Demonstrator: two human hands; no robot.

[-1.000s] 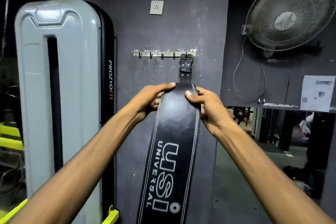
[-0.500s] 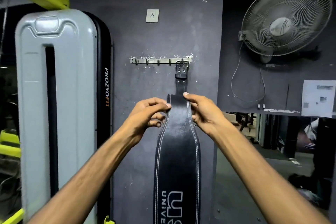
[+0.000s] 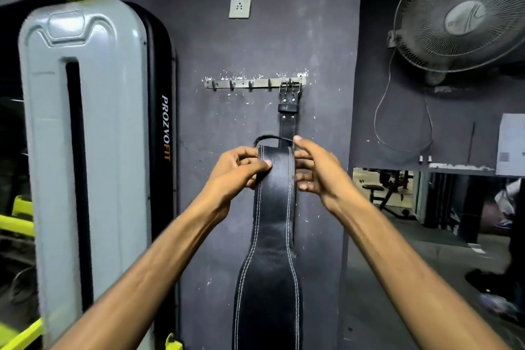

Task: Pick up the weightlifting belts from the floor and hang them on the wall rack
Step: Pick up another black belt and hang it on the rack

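Note:
A black leather weightlifting belt (image 3: 274,207) with white stitching hangs down the dark wall. Its metal buckle (image 3: 289,91) sits on the rightmost hook of the steel wall rack (image 3: 247,83). The narrow strap runs down from the buckle and bends behind the belt's wider part at hand height. My left hand (image 3: 235,170) pinches the left edge there, thumb on the front face. My right hand (image 3: 318,173) is at the right edge with its fingers spread and thumb raised, its fingertips just at the leather. The other hooks on the rack are bare.
A tall grey machine shroud (image 3: 85,150) with yellow frame parts stands close on the left. A wall socket (image 3: 240,6) is above the rack. A wall fan (image 3: 466,11) with a dangling cord is at upper right. A gym room opens at lower right.
The belt has swung in flat against the wall and its printed logo has dropped out of view. My right thumb has come off the belt's top and that hand's fingers have spread.

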